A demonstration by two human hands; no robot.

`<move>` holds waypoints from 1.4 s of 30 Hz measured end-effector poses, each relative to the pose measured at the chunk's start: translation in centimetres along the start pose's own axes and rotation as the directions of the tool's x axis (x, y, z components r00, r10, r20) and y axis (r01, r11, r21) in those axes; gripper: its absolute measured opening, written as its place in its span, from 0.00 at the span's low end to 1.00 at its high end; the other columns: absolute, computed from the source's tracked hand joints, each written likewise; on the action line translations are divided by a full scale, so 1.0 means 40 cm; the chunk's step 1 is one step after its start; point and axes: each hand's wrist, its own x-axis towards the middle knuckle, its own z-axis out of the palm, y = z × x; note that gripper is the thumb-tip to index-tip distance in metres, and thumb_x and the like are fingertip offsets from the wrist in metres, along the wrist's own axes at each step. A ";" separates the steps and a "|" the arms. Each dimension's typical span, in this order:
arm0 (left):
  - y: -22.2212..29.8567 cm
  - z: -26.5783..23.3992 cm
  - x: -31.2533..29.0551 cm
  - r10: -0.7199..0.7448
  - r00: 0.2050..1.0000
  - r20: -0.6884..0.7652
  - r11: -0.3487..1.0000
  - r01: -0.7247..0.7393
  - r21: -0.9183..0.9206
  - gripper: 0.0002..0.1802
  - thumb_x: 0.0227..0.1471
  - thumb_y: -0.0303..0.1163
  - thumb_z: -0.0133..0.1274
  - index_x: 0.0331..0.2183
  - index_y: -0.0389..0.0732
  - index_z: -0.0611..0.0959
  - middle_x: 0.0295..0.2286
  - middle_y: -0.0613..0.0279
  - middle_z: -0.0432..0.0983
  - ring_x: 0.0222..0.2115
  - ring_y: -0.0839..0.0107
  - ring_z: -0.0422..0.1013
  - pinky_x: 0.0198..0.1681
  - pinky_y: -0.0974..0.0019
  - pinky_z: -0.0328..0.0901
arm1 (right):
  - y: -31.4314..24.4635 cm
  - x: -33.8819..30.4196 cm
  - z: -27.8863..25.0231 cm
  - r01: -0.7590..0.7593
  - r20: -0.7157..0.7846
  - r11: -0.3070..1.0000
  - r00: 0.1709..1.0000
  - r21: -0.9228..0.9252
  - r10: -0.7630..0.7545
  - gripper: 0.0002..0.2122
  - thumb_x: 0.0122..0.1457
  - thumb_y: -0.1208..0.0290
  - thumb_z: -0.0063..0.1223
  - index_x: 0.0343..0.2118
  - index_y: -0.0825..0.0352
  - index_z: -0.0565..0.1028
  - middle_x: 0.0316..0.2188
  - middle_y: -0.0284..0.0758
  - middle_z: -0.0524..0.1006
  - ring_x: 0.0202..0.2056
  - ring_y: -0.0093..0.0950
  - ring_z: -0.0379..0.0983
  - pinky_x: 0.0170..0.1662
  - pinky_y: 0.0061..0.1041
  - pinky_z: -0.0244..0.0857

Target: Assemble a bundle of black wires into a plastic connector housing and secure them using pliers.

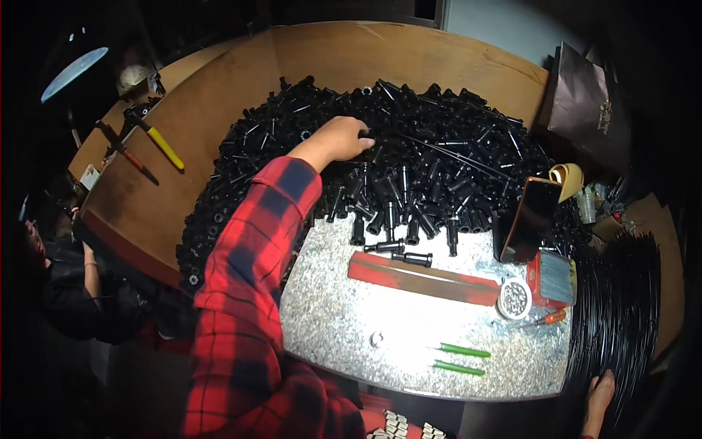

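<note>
My left hand (338,139) reaches over a heaped pile of black tubular parts (439,139), palm down. Its fingers and thumb are curled in against the pile; whatever lies between them is lost among the dark parts. At the lower right, my right hand (599,399) is against the near end of a thick bundle of thin black rods (614,314). Its fingertips look drawn together at the rods, but what they grip is too small to make out. A few long thin rods (468,159) lie across the pile, right of my left hand.
A speckled worktop (329,293) carries a red-edged bar (424,278), two green-handled tools (462,355), a white round cup (514,298), a red-and-grey block (552,278) and a propped phone (530,219). Wooden walls (409,51) surround the pile; pliers (157,143) hang left. Another person (91,282) sits left.
</note>
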 end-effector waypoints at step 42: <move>0.281 0.105 -0.630 0.600 0.790 -0.129 0.797 -0.575 0.185 0.29 0.49 0.43 0.54 0.51 0.41 0.71 0.57 0.47 0.54 0.60 0.52 0.47 0.61 0.47 0.46 | 0.186 0.261 -0.342 -0.118 0.306 0.989 0.948 0.093 0.084 0.12 0.51 0.73 0.58 0.32 0.76 0.69 0.28 0.50 0.72 0.33 0.42 0.72 0.37 0.36 0.63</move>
